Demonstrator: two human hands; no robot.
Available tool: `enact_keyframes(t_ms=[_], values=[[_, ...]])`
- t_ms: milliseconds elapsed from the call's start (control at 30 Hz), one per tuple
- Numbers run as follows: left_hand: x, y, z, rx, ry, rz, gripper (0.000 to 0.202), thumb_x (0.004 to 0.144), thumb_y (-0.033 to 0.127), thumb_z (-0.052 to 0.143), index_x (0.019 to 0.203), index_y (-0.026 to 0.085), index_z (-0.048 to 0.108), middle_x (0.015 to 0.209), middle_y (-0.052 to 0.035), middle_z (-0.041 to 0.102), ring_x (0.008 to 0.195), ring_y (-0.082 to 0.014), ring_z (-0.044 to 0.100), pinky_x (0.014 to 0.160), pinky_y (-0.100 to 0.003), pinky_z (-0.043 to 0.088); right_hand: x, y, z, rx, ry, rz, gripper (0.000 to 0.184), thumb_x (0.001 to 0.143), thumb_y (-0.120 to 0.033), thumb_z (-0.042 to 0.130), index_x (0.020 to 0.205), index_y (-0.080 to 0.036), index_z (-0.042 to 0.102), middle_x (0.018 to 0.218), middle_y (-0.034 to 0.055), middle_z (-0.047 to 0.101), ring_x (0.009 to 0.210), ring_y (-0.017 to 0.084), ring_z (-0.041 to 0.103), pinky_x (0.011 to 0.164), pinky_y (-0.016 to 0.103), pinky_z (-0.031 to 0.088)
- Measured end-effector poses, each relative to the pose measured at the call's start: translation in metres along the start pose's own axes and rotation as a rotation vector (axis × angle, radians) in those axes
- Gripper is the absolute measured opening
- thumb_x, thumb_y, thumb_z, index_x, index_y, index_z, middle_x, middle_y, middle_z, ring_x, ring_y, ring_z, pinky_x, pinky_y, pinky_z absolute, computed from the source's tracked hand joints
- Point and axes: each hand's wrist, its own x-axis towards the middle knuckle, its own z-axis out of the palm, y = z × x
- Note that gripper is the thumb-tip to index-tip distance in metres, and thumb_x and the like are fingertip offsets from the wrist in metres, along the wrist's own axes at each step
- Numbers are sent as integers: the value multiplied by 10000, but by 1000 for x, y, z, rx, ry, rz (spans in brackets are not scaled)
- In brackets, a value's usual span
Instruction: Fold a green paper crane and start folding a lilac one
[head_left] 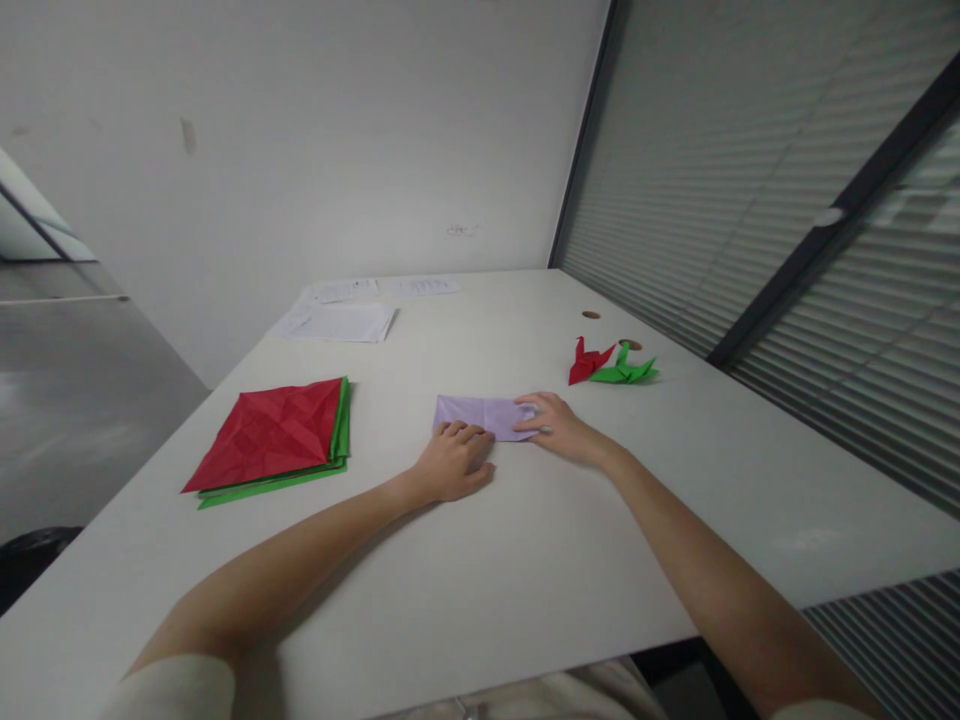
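Note:
A sheet of purple origami paper (484, 411), folded into a flat rectangle with a crease down its middle, lies on the white table (465, 560). My left hand (454, 460) rests over its lower left part, fingers lying flat and the thumb apart. At the right end, my right hand (559, 428) has its fingers spread on the paper, with thumb and forefinger apart at that edge. Parts of the paper's lower left and right end are hidden under my fingers.
To the left is a stack of creased red and green paper (274, 430). A red paper crane (589, 362) and a green paper crane (624, 370) stand at the right, near cable holes. White printed sheets (341, 322) lie at the back left. A blinds-covered window (750, 200) borders the right side.

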Motion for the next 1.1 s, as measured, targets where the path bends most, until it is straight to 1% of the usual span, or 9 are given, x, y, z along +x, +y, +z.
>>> enact_keyframes(t_ms=[67, 167, 267, 367, 467, 533, 667, 833, 1100], values=[[0, 0, 0, 5, 0, 4, 441, 862, 412, 524, 1230, 173, 560, 1192, -113, 600, 1088, -273, 519, 968, -445, 371, 1, 4, 2, 50, -80, -29, 350, 799, -107, 580, 1047, -303, 731, 1224, 55, 639, 1223, 279, 449, 1038, 531, 354], [0, -2, 0, -30, -6, 49, 426, 862, 396, 529, 1206, 150, 577, 1189, -120, 595, 1128, -260, 512, 1010, -426, 355, 1, 6, 2, 104, -128, -42, 370, 804, -84, 539, 1050, -283, 730, 1165, 37, 687, 1178, 253, 500, 1037, 497, 362], [0, -4, 1, -95, -27, 116, 415, 875, 375, 515, 1221, 152, 565, 1255, -120, 576, 1169, -240, 516, 1047, -398, 333, 0, 3, -4, 121, -133, -31, 344, 810, -93, 541, 1027, -269, 741, 1146, 42, 693, 1121, 238, 534, 1025, 454, 373], [0, -4, 0, -127, -66, 168, 443, 877, 369, 514, 1275, 176, 528, 1280, -106, 574, 1183, -233, 518, 1031, -389, 343, -2, -2, -9, 129, -162, -37, 304, 818, -139, 581, 1037, -282, 737, 1113, 52, 684, 1066, 225, 551, 996, 414, 386], [1, -3, -2, -90, -87, 170, 532, 863, 405, 524, 1350, 201, 466, 1273, -110, 570, 1161, -257, 520, 986, -412, 361, -4, -6, -12, 129, -225, -26, 267, 819, -205, 624, 1044, -300, 733, 1054, 63, 653, 1003, 214, 554, 958, 388, 403], [2, -3, -3, -51, -92, 159, 540, 857, 434, 522, 1346, 209, 475, 1249, -113, 573, 1127, -270, 529, 963, -424, 365, -4, -8, -13, 135, -252, -3, 237, 831, -214, 613, 1007, -299, 746, 1026, 64, 638, 989, 209, 548, 944, 375, 411], [2, -4, -3, -41, -90, 168, 522, 856, 444, 519, 1324, 214, 499, 1257, -105, 567, 1129, -268, 523, 963, -417, 358, -4, -9, -15, 161, -247, 15, 226, 844, -209, 586, 975, -276, 758, 1039, 65, 656, 989, 209, 564, 937, 372, 413], [1, -7, -3, -86, -121, 183, 524, 870, 436, 504, 1354, 237, 477, 1335, -100, 541, 1194, -277, 487, 990, -431, 335, -3, -6, -14, 274, -218, -15, 253, 849, -231, 551, 1007, -265, 746, 1142, 42, 685, 1055, 207, 591, 988, 387, 394], [0, -5, -4, -108, -123, 161, 495, 882, 432, 500, 1337, 238, 502, 1333, -103, 551, 1212, -272, 490, 1006, -437, 334, -2, -1, -14, 455, -234, -42, 260, 828, -223, 530, 951, -210, 759, 1117, 74, 703, 1021, 201, 636, 942, 372, 461]])
